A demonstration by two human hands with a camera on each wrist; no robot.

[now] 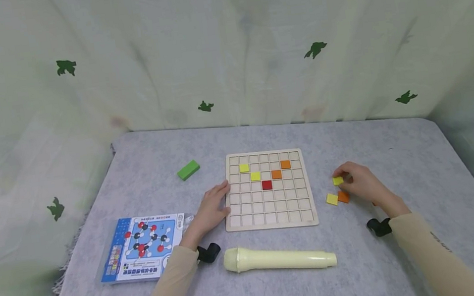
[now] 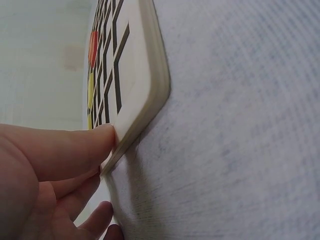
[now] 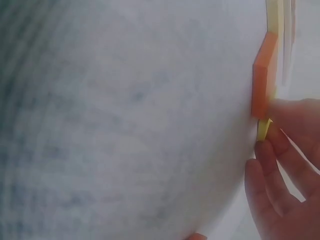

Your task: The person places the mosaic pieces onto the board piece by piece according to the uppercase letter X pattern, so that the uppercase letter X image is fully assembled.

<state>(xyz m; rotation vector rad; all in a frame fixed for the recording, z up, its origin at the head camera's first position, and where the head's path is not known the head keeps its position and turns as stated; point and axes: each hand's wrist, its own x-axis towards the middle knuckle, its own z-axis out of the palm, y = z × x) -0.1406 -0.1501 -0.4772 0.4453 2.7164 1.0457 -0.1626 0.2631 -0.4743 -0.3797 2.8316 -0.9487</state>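
the left hand (image 1: 212,210) lay at the left edge of the wooden grid board (image 1: 272,218), its fingers fairly straight and its fingertips (image 2: 102,137) pressed against the board's rim, as the left wrist view showed; it gripped nothing. the board sat flat on the grey table (image 1: 422,153), and in its cells were two yellow tiles (image 1: 244,168), two orange tiles (image 1: 285,164) and one red tile (image 1: 267,185), all in the upper middle rows.

the right hand (image 1: 360,182) was off to the right of the board, well apart from it, with its fingers curled and a small yellow tile (image 1: 338,180) pinched at the fingertips. in the right wrist view that tile (image 3: 263,129) looked as if it was just above the table, though the blur there made it hard to be sure it was lifted. just beside the hand lay another yellow tile (image 1: 331,199) and an orange tile (image 1: 343,197), touching or almost touching one another on the table.

a green block (image 1: 188,170) rested to the upper left of the board. a blue booklet with a molecule picture (image 1: 146,246) lay under the left forearm side, near the left table edge. a pale yellow tube (image 1: 278,259) lay on its side in front of the board, between the two sleeves.
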